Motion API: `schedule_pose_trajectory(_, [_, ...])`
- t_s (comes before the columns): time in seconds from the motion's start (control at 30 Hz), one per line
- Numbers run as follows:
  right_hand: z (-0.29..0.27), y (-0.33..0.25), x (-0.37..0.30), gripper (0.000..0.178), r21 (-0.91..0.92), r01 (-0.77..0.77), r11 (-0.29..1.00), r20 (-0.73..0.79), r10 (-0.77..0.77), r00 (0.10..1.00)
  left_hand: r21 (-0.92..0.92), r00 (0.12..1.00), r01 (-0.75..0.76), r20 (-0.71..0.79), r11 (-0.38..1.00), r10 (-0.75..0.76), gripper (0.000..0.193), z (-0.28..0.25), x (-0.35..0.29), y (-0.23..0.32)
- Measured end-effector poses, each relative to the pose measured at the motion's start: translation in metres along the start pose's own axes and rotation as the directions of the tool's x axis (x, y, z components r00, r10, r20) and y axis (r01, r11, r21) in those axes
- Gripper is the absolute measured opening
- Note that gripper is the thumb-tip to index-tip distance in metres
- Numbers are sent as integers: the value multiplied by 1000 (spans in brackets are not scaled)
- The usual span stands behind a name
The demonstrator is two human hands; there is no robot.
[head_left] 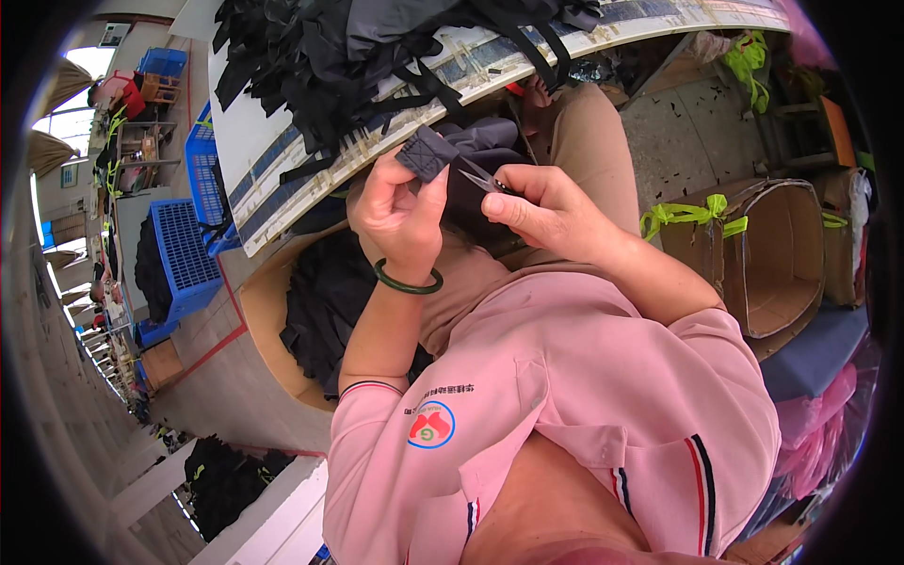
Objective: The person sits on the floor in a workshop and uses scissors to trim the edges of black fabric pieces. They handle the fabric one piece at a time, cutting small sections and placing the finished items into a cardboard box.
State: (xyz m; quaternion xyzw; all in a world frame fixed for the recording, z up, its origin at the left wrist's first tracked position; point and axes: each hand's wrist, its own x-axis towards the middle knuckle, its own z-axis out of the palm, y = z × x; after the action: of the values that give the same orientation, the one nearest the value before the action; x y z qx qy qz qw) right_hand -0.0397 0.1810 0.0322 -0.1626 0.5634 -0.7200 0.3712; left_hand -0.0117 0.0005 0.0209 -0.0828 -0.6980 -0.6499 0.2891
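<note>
We see two bare hands close together, just off the near edge of the table (250, 169). The left hand (403, 212) pinches a small dark cloth piece (426, 153) between thumb and fingers. We see lines of stitches on it. The piece is up in the air, right by that near edge. A dark green bangle (408, 280) goes around the left wrist.

The right hand (546, 209) is curled around small scissors (478, 176). The pointy blades aim at the cloth piece, but we cannot tell if they touch it. More dark cloth (494, 141) hangs behind the blades.

On the table we see a big black heap (330, 56), with some straps drooping over the near edge. Left of the lap is a brown carton (264, 292) with black cloth (330, 301) inside. Farther left sits a blue crate (188, 259). On the right, a yellow-green ribbon (692, 215) is tied to an open cardboard box (786, 254).
</note>
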Motion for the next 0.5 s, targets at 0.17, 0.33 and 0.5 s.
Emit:
schedule_pose_trajectory(0.17, [7,3,8,40,-182,130,975,-114,-152,982,42,999,-46,12,998,46,13,0,-6,-5])
schedule_pose_trajectory(0.33, [9,3,13,42,-436,300,848,-143,-395,908,185,993,-108,69,977,97,18,-1,-9,-4])
schedule_pose_trajectory(0.5, [10,3,14,43,-458,319,830,-156,-428,890,214,987,-147,95,966,129,21,-1,-9,-1])
